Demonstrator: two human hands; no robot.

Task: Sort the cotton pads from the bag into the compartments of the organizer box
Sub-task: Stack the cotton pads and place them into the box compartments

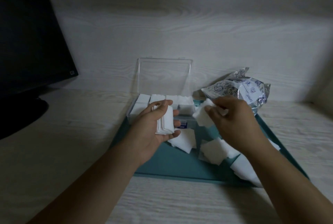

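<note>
A clear plastic organizer box (pixel 186 105) stands on a teal tray, its lid (pixel 164 76) raised at the back. White cotton pads fill its far compartments. My left hand (pixel 153 130) holds a small stack of cotton pads (pixel 166 122) in front of the box. To the right, my right hand (pixel 232 119) pinches a few cotton pads (pixel 202 118) by their edge. The crumpled printed bag (pixel 239 88) lies right of the box. Loose pads (pixel 212 151) lie scattered on the tray below my hands.
The teal tray (pixel 180 168) rests on a pale wood-grain desk (pixel 180 204). A dark monitor (pixel 27 47) stands at the left with its base on the desk. A wall of the same wood grain rises behind the box.
</note>
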